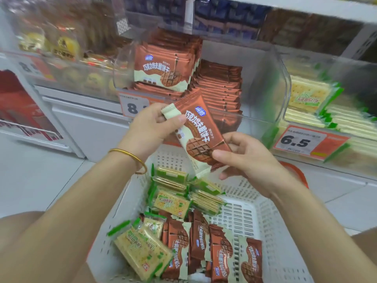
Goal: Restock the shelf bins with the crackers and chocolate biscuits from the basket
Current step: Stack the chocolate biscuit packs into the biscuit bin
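A brown-and-cream chocolate biscuit pack [199,129] hangs tilted between both hands, above the white basket [271,225]. My left hand [151,127] pinches its upper end; my right hand [242,156] pinches its lower right edge. Just behind stands a clear shelf bin [283,82] with several matching chocolate biscuit packs [220,86]. In the basket lie several green cracker packs [173,203] and several chocolate biscuit packs [220,248].
To the right, another clear bin holds green cracker packs [306,94] above a 6.5 price tag [299,142]. A bin of yellow pastries [67,45] stands at left. A higher shelf holds dark packs [224,15]. White floor tiles lie at left.
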A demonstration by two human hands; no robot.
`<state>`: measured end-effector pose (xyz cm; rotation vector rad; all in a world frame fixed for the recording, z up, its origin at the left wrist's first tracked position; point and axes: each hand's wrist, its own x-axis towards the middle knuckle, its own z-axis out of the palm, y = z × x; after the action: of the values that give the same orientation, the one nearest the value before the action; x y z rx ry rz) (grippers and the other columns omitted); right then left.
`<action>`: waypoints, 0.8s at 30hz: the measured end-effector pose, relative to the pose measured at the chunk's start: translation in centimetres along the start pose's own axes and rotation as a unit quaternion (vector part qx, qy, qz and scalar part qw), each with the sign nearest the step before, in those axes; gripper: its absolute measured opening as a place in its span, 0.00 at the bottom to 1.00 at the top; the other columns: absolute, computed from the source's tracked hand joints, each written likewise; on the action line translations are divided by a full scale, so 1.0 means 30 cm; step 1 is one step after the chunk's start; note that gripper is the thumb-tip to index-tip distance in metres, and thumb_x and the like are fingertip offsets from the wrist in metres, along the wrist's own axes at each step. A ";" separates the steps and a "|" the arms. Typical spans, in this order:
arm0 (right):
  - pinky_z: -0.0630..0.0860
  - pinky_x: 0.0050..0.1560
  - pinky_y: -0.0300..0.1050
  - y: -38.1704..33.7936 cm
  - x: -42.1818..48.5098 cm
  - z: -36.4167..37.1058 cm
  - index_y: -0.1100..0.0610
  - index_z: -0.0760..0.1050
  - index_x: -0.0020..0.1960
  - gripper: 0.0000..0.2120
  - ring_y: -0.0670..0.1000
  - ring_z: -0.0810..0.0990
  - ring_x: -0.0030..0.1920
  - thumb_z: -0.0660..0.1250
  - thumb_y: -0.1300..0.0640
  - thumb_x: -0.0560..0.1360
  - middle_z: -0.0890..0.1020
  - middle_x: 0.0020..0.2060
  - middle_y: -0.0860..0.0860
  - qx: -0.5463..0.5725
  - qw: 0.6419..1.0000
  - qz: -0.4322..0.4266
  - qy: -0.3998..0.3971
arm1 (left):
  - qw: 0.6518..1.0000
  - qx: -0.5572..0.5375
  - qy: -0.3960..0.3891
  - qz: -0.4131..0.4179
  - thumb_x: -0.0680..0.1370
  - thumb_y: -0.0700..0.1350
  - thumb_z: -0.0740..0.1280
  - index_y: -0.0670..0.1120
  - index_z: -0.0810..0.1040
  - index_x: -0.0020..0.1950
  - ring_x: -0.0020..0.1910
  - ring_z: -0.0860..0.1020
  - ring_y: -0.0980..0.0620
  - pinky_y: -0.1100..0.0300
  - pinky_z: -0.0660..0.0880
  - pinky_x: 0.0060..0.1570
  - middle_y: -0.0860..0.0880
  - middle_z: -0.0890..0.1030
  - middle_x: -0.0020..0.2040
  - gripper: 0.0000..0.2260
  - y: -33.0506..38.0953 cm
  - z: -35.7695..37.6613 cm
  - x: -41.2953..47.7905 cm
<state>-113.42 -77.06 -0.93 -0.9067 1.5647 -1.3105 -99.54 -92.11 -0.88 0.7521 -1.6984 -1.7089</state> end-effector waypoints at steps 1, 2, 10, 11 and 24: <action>0.75 0.27 0.39 -0.011 0.011 0.010 0.59 0.75 0.50 0.10 0.47 0.82 0.35 0.71 0.61 0.70 0.85 0.38 0.52 -0.003 1.000 -0.017 0.018 | 1.000 -0.013 0.016 0.005 0.76 0.37 0.66 0.35 0.74 0.59 0.42 0.82 0.49 0.53 0.81 0.42 0.42 0.83 0.47 0.12 0.014 -0.010 0.007; 0.71 0.25 0.37 -0.029 0.027 0.021 0.58 0.75 0.48 0.07 0.46 0.80 0.33 0.70 0.64 0.71 0.84 0.37 0.52 -0.008 0.999 -0.034 0.040 | 0.999 -0.021 0.028 0.014 0.77 0.37 0.66 0.35 0.74 0.59 0.43 0.82 0.48 0.52 0.80 0.44 0.41 0.82 0.48 0.12 0.028 -0.020 0.014; 0.73 0.28 0.37 -0.283 0.259 0.049 0.52 0.77 0.44 0.06 0.42 0.77 0.30 0.71 0.62 0.73 0.81 0.35 0.47 -0.158 0.957 -0.166 0.180 | 0.864 0.383 0.233 0.228 0.75 0.47 0.66 0.42 0.73 0.61 0.56 0.72 0.48 0.60 0.65 0.58 0.46 0.75 0.56 0.17 0.041 -0.150 0.076; 0.74 0.30 0.39 -0.300 0.304 0.053 0.52 0.76 0.44 0.06 0.44 0.78 0.33 0.71 0.61 0.73 0.80 0.37 0.48 -0.191 0.948 -0.176 0.184 | 0.836 0.442 0.222 0.237 0.74 0.48 0.65 0.41 0.74 0.60 0.58 0.72 0.44 0.58 0.63 0.59 0.44 0.75 0.57 0.17 0.028 -0.165 0.080; 0.66 0.43 0.44 -0.233 0.579 0.172 0.53 0.70 0.57 0.16 0.53 0.76 0.53 0.70 0.51 0.74 0.75 0.55 0.51 -0.467 0.825 -0.156 0.278 | 0.818 0.527 0.136 0.187 0.72 0.41 0.71 0.39 0.74 0.62 0.66 0.66 0.39 0.47 0.64 0.66 0.40 0.72 0.64 0.20 -0.020 -0.134 0.070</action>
<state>-114.67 -96.07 2.72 -1.5001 2.7232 -1.0193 -97.89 -96.34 -1.49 0.9519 -2.3169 -0.2498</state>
